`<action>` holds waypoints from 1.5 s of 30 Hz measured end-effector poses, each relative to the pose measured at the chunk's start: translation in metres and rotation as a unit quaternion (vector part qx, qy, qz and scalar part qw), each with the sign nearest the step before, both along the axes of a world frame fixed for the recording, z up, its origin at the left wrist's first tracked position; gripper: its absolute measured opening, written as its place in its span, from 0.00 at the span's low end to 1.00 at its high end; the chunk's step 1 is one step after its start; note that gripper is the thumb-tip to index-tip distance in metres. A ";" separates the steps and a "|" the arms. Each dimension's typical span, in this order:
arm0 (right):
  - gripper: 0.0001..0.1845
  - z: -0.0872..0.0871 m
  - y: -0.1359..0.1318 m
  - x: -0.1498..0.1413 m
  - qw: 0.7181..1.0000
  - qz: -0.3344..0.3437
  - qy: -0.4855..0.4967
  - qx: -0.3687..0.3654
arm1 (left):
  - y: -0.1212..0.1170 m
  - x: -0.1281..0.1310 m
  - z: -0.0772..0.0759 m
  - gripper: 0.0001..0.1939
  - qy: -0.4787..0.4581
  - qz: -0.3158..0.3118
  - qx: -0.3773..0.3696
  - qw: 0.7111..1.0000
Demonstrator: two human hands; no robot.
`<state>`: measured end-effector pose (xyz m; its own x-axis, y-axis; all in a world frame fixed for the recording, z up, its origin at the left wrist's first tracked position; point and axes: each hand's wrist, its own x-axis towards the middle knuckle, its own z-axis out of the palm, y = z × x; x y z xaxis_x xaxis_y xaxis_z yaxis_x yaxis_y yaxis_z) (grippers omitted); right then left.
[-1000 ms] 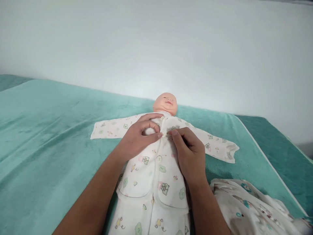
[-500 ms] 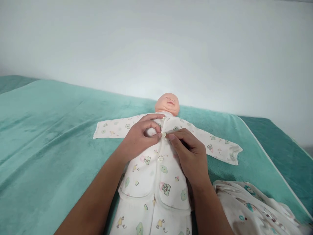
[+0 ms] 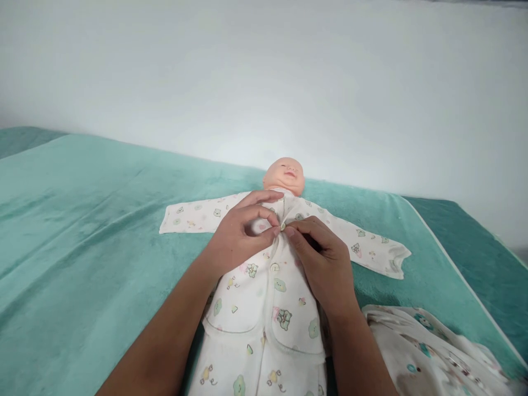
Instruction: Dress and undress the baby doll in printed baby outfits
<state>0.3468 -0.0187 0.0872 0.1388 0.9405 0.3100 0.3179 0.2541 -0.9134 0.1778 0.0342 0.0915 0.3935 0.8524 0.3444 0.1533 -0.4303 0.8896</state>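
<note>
Baby jacket [image 3: 243, 297], white with small animal prints, lies face up on teal blanket [image 3: 103, 247], around the neck of a doll [image 3: 284, 176] whose head sticks out at the collar. Sleeves spread flat to both sides; can't tell if doll arms fill them.

Left hand [image 3: 237, 236]: grip closed, thumb and index pinching the front edge at a chest button [image 3: 282, 226]; other fingers lie up toward the collar and cover part of it. Right hand [image 3: 328, 264]: grip also closed, thumb and index pinching the opposite side of same button, rest curled under and hidden. Button mostly behind fingertips; can't tell how much is button vs cloth in each pinch, or whether it's through the hole.

Lower button [image 3: 274, 268] in plain view on the front. Matching trousers [image 3: 226, 368] below the hem, cut off by frame bottom. Crumpled printed garment [image 3: 429, 352] at lower right, also cut off, partly behind right forearm.
</note>
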 end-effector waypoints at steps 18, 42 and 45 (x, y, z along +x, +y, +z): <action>0.08 -0.002 0.001 -0.002 0.999 -0.036 0.000 0.006 | 0.006 -0.001 -0.004 0.04 -0.030 0.007 -0.036 0.999; 0.14 0.000 -0.001 -0.005 0.998 -0.049 0.034 -0.012 | 0.007 -0.003 -0.004 0.04 -0.012 -0.009 -0.032 0.999; 0.15 0.000 -0.001 -0.003 0.998 -0.049 0.034 -0.007 | 0.007 -0.007 -0.002 0.07 -0.006 -0.025 -0.031 0.999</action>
<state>0.3434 -0.0202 0.0872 0.2514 0.9256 0.2828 0.2779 0.2109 -0.9372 0.1704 0.0408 0.0897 0.4321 0.8520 0.2956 0.1231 -0.3804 0.9166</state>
